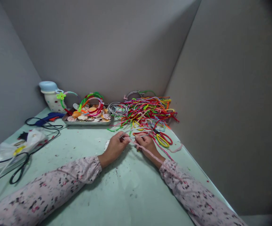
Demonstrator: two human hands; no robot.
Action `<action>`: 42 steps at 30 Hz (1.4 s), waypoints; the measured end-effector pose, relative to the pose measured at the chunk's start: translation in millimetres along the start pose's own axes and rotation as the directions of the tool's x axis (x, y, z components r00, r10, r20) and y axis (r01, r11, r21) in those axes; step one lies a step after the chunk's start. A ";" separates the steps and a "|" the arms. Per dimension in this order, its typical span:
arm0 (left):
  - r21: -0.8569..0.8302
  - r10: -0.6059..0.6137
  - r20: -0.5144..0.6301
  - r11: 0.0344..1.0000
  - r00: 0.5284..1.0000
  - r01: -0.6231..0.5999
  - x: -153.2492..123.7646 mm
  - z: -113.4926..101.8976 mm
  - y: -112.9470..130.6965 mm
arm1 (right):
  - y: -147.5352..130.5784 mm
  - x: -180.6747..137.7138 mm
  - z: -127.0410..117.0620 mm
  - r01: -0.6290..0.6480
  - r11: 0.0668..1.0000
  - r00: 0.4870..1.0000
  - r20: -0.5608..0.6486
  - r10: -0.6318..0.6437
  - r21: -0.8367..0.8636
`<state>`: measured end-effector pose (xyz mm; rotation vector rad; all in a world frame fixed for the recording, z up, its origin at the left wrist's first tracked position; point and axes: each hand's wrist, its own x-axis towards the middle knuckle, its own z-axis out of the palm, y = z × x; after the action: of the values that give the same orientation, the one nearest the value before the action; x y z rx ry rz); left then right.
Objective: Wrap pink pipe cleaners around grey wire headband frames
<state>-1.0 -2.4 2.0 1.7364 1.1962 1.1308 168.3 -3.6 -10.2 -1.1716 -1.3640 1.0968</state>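
Note:
Close together over the table, my left hand [115, 146] and my right hand [148, 145] are both closed. Their fingertips pinch a thin grey headband [136, 129], whose curve arches away from me between them. A fuzzy pink pipe cleaner [147, 151] meets the band at my left fingertips. Its loose length trails across my right hand toward the wrist. Part of the band is hidden behind my fingers. Just beyond my right hand lie scissors [162, 140] with red and yellow handles.
A heap of colourful pipe cleaners [150, 110] lies at the back right. Beside it are bare metal hoops [118, 109] and a metal tray [87, 123] of shells and wrapped headbands. Farther left stand a blue-lidded container [53, 99], a blue glue gun [47, 118] and black cables [27, 160].

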 end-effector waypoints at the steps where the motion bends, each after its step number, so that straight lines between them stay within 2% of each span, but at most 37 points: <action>1: 0.000 -0.003 0.000 1.000 1.000 0.003 0.0 0.1 -0.4 | 0.2 0.0 0.2 0.000 1.000 1.000 0.001 0.000 0.006; 10: -0.044 0.004 -0.003 0.999 1.000 -0.004 0.2 -0.6 -0.1 | -8.4 -4.2 1.7 -0.007 0.998 1.000 -0.015 0.007 -0.060; 17: -0.116 0.008 -0.003 0.993 1.000 -0.009 -1.0 -1.3 2.1 | 7.0 1.3 4.8 -0.048 0.997 0.997 -0.059 0.045 -0.052; 22: -0.124 -0.004 0.002 0.992 1.000 0.004 -0.9 -1.8 1.9 | 9.6 2.6 4.9 -0.059 0.997 0.997 -0.055 0.056 -0.049; 27: -0.118 -0.002 0.010 0.993 1.000 0.003 -0.5 -1.9 2.2 | 7.6 2.0 3.7 -0.050 0.998 0.998 0.026 0.049 0.027; 29: -0.112 0.001 0.005 0.994 1.000 0.000 -0.7 -1.7 2.4 | 8.5 2.4 3.7 -0.055 0.998 0.998 0.016 0.054 0.035; 32: -0.114 0.005 0.002 0.993 1.000 -0.005 -0.7 -1.1 1.2 | 8.4 1.9 3.8 -0.079 0.997 0.997 -0.023 0.079 0.023; 42: -0.082 -0.003 -0.014 0.997 1.000 0.002 -0.5 -0.3 -2.8 | -7.1 -6.1 2.0 -0.032 0.998 0.999 0.008 0.033 -0.063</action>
<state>-2.2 -2.0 -0.5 1.6673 1.1442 1.1767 166.0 -10.5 -4.1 -1.2395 -1.3996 1.0908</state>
